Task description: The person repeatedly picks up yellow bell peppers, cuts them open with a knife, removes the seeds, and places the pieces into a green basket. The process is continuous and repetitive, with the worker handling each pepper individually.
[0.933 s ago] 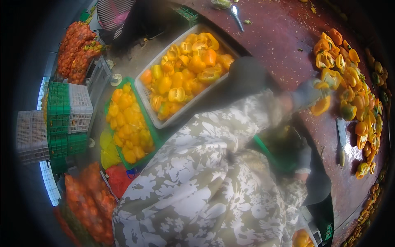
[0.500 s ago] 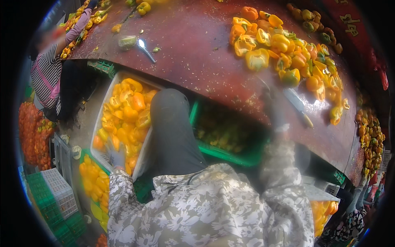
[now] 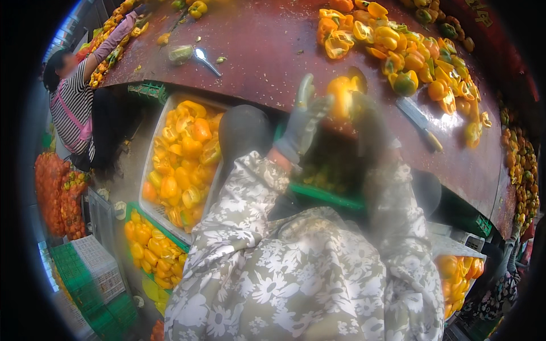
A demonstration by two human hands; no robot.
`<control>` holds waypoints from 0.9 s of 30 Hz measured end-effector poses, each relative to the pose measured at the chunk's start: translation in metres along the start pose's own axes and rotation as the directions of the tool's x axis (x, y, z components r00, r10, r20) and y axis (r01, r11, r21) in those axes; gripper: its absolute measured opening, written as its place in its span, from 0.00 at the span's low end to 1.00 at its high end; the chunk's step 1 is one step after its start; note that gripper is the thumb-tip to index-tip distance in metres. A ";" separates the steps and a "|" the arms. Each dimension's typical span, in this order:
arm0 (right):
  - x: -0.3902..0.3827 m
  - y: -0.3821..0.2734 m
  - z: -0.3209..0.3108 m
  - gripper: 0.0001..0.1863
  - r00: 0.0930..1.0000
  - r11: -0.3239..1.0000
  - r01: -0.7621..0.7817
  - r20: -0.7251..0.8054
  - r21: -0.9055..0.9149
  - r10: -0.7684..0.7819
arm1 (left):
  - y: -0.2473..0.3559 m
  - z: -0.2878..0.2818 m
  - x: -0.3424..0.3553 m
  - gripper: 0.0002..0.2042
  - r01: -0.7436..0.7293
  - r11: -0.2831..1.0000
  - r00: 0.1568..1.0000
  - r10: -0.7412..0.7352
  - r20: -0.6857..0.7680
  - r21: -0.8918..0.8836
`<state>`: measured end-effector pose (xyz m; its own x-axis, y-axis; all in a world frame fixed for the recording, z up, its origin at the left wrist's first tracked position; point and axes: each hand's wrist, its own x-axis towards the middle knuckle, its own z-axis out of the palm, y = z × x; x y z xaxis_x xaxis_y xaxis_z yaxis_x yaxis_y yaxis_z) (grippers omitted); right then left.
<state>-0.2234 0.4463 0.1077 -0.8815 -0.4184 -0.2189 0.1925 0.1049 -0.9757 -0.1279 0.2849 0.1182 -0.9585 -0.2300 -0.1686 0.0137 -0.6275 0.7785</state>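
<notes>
My left hand [image 3: 304, 116], gloved in grey, is raised over the table's near edge, fingers apart and holding nothing. Just right of it, my right hand [image 3: 364, 108], hazy with blur, grips a yellow bell pepper [image 3: 341, 98]; its fingers are partly hidden behind it. A pile of cut yellow and orange peppers [image 3: 412, 59] lies beyond on the red table [image 3: 261, 57]. A broad knife [image 3: 410, 113] with a pale handle rests beside the pile. Below my hands is a dim green crate [image 3: 330, 196], its contents unclear.
A white crate [image 3: 182, 165] and a green crate [image 3: 153, 250] of peppers stand at left, another crate [image 3: 455, 278] at right. A co-worker [image 3: 71, 113] in stripes reaches to peppers at far left. Stacked crates [image 3: 85, 273], red sacks [image 3: 51, 193] and a small knife [image 3: 207, 63] also show.
My view has swung from its tilt a second ago. My left hand has risen from the white crate toward the table; my right hand now holds up a pepper near it.
</notes>
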 end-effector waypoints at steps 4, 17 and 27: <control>-0.063 0.006 -0.017 0.07 0.981 0.993 0.096 -0.162 -0.066 -0.106 | -0.045 0.013 0.008 0.17 0.433 0.759 0.881 -0.241 0.407 -0.487; -0.106 0.092 0.011 0.17 0.718 0.346 0.121 -0.159 -0.930 -0.678 | -0.048 0.031 0.002 0.30 0.009 0.975 0.970 0.045 0.240 -0.222; -0.097 0.080 0.016 0.18 0.936 0.889 0.284 -0.096 -0.359 -0.338 | -0.047 0.037 0.007 0.26 0.152 0.985 0.961 -0.166 0.222 0.077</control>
<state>-0.1157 0.4810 0.0505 -0.9318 -0.3407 0.1254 -0.2336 0.2982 -0.9255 -0.1452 0.3403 0.1025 -0.9865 0.0479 -0.1568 -0.1542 -0.5958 0.7882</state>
